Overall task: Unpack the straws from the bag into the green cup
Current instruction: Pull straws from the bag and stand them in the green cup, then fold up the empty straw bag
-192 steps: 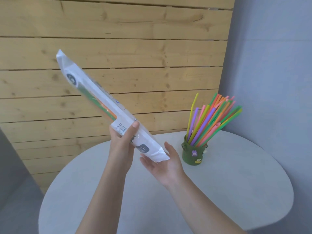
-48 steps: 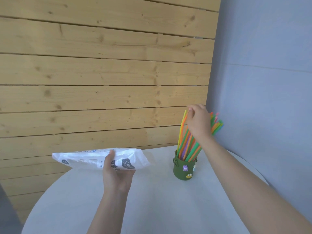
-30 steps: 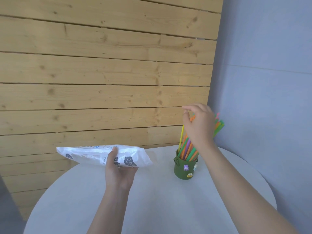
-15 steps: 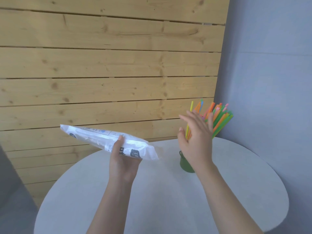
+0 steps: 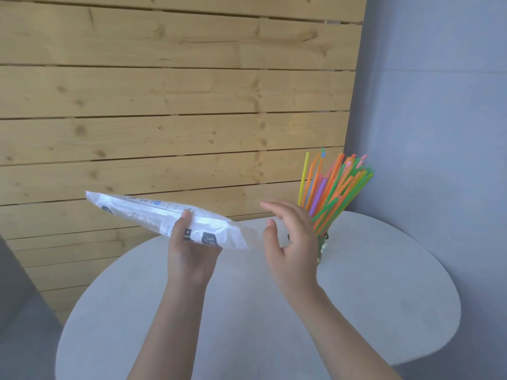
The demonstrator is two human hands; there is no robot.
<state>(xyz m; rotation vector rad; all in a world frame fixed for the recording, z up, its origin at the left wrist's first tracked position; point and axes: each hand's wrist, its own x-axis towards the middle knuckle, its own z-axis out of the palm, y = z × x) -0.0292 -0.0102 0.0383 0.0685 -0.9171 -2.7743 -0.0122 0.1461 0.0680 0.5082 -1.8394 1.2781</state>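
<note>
My left hand (image 5: 192,250) grips the white plastic bag (image 5: 153,212) near its open end and holds it above the table, tilted down to the right. No straws show through the bag. My right hand (image 5: 290,242) is open with fingers spread, just right of the bag's mouth, holding nothing. Behind that hand stands the green cup (image 5: 323,246), mostly hidden by it. A bunch of coloured straws (image 5: 333,187) fans up and to the right out of the cup.
The round grey table (image 5: 384,297) bears the cup near its far right side. A wooden plank wall (image 5: 164,105) stands behind, and a grey wall (image 5: 439,133) is close on the right.
My right hand has let go of the straws in the cup and moved left towards the bag's mouth. My left hand has lifted and tilted the bag.
</note>
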